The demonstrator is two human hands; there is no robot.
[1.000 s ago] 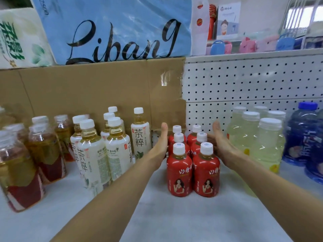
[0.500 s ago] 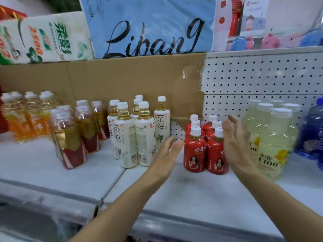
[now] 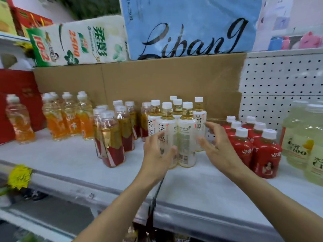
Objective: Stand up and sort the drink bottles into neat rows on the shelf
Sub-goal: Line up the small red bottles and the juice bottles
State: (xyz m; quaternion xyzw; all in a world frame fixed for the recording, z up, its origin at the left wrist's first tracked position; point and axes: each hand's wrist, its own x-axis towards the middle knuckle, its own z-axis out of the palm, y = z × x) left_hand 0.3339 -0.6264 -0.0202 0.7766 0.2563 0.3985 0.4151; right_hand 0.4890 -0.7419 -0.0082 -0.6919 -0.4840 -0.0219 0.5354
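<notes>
Both hands reach for the cluster of white-label tea bottles (image 3: 176,137) on the white shelf (image 3: 192,187).

The left hand (image 3: 155,154) sits at the cluster's front left, fingers bent round the nearest bottle, though whether it truly grips cannot be told. The right hand (image 3: 216,147) is spread loose at the cluster's right side, thumb close to a bottle, holding nothing. Right of the cluster the red bottles (image 3: 251,145) stand in two rows, then the pale yellow bottles (image 3: 302,140). Left of it stand red-label amber bottles (image 3: 113,137), then orange drink bottles (image 3: 68,119). Behind the cluster runs a cardboard sheet (image 3: 139,82), topped by a blue Libang pack (image 3: 190,28).
</notes>
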